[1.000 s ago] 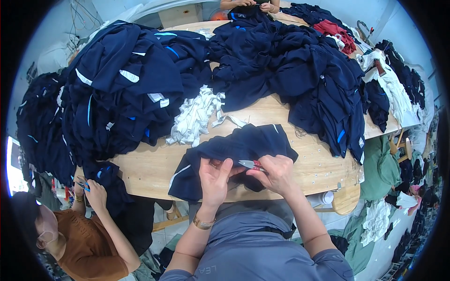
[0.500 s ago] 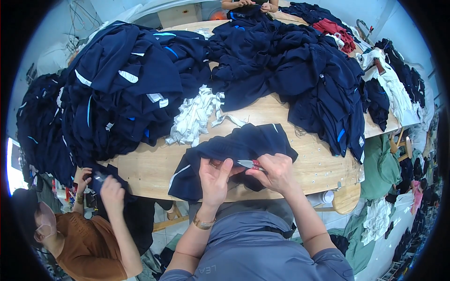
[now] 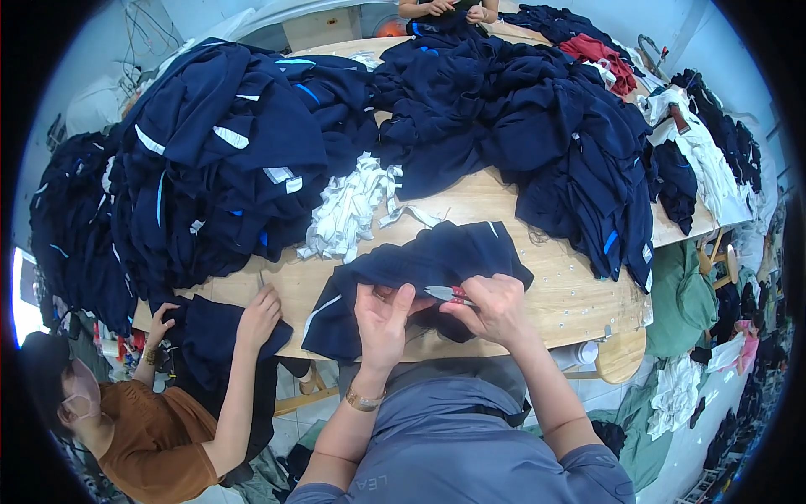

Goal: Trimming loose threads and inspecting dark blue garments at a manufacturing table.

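Note:
A navy garment (image 3: 445,260) with white piping lies spread on the wooden table right in front of me. My left hand (image 3: 382,323) pinches its near edge between thumb and fingers. In my right hand (image 3: 497,312) is a pair of red-handled thread snips (image 3: 449,294), their pointed blades aimed left toward the pinched cloth. The blade tips sit just right of my left fingertips. Whether they touch the fabric or a thread I cannot tell.
Heaped navy garments (image 3: 227,143) rise at the left, and another navy pile (image 3: 520,118) lies beyond. Between them sits a bunch of white strips (image 3: 348,210). At my left a co-worker (image 3: 151,420) handles navy cloth (image 3: 206,340); another person's hands (image 3: 457,8) show at the far side.
My hands and the snips stay almost still. The co-worker's right hand has moved right and forward onto the table, and their navy cloth now lies spread at the table edge.

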Available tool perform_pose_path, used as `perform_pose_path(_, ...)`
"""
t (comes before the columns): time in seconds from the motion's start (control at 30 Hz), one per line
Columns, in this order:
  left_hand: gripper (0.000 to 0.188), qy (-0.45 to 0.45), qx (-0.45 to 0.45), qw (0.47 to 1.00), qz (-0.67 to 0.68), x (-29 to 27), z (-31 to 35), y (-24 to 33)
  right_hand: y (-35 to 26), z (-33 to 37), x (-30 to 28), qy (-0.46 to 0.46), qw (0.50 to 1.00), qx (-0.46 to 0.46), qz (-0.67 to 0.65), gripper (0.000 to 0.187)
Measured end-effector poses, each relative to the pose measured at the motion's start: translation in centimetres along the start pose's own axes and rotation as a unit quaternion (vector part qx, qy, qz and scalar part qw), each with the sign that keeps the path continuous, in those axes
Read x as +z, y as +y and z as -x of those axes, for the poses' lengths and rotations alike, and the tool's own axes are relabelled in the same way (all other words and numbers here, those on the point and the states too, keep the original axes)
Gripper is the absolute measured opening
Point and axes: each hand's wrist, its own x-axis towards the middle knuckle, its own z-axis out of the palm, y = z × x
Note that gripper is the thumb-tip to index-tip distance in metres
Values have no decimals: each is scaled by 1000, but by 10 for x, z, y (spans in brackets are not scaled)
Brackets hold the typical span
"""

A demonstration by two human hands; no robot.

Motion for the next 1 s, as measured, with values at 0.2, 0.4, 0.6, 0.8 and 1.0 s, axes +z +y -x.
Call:
perform_pose_path(0.2,29,-6,13,1000,-13,-2,0,-2,-1,-1,1,3,1000,-6,-2,39)
perform_pose_path(0.4,33,-7,6,1000,-10,0,0,1,-1,-2,1,6,1000,-11,4,39)
perform_pose_path(0.6,31,-3,9,1000,-17,-2,-1,-1,2,-1,0,-4,1000,-10,4,38)
perform_pose_path(0.8,30,-1,17,999,-30,-1,-1,0,2,-2,-1,-1,1000,-16,10,39)
perform_pose_path(1.0,29,-5,18,999,-40,-2,-1,-3,1,-3,3,4,1000,-15,13,39)
